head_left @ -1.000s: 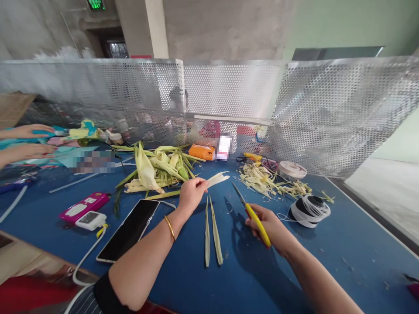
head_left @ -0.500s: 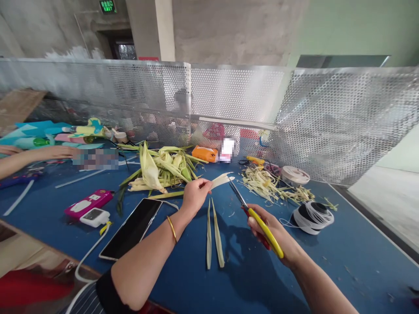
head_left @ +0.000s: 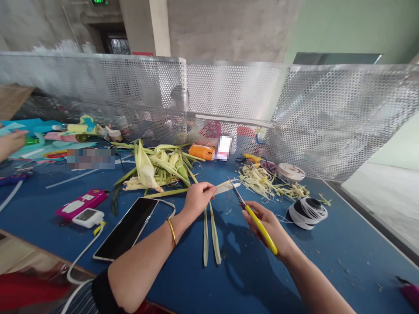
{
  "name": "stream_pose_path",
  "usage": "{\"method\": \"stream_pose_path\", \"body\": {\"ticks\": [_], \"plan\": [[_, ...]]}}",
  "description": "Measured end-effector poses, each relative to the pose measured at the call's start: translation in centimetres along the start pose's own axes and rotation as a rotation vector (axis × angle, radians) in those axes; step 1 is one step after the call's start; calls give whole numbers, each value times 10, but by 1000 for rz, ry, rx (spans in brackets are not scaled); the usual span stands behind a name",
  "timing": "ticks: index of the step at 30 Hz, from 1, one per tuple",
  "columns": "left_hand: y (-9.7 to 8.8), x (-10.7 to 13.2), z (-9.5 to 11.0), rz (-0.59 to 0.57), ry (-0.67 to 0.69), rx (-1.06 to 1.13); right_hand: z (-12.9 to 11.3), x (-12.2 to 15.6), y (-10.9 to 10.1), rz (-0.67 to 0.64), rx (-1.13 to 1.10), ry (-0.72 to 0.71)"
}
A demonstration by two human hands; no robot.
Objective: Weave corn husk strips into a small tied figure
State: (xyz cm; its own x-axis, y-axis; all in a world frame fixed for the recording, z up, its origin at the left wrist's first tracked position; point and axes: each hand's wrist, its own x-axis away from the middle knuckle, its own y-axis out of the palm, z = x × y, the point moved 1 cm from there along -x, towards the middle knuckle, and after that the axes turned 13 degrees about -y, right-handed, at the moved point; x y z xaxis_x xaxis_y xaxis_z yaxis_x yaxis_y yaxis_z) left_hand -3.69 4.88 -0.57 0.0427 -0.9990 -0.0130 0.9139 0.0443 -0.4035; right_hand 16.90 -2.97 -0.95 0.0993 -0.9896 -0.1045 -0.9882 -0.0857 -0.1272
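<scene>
Between the thumb and fingers of my left hand (head_left: 197, 201) is a pale strip of corn husk (head_left: 225, 187), its free end pointing right. My right hand (head_left: 266, 224) is closed around the yellow handles of a pair of scissors (head_left: 260, 229). The scissor blades reach up and left to the strip's free end; whether they touch it I cannot tell. Two narrow lengths of husk (head_left: 214, 235) hang or lie below my left hand, their upper ends hidden by it. Behind that hand sits a pile of green and cream corn husks (head_left: 147, 170).
Husk scraps (head_left: 257, 179) lie at the right rear, near a spool of white cord (head_left: 307, 213). A large phone (head_left: 127, 229) and a magenta device (head_left: 81, 204) lie left on the blue table (head_left: 262, 279). A perforated metal screen (head_left: 229, 87) borders the back. Another person's hand (head_left: 13, 141) is far left.
The scissor blades now sit closer to, and over, the husk strip's end. My view has shifted slightly. The other person's hand has moved left and up, over the blue material.
</scene>
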Motion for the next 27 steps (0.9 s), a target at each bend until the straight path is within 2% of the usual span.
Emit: {"method": "stream_pose_path", "body": {"ticks": [11,14,17,19,24,27], "plan": [[-1,-3,-1,12,4,-23,5,1,1,28,17,8],[-3,-5,-2,27,7,-19,3,-1,-1,79,37,16],[-10,-9,1,90,3,38,-2,-1,-5,134,-10,38],[-16,-10,4,137,-26,113,-5,0,-10,82,-25,58],[-27,-12,9,130,-81,241,-3,-2,-17,-269,147,141],[-29,-14,7,119,-33,200,3,-10,-12,-330,194,203]]}}
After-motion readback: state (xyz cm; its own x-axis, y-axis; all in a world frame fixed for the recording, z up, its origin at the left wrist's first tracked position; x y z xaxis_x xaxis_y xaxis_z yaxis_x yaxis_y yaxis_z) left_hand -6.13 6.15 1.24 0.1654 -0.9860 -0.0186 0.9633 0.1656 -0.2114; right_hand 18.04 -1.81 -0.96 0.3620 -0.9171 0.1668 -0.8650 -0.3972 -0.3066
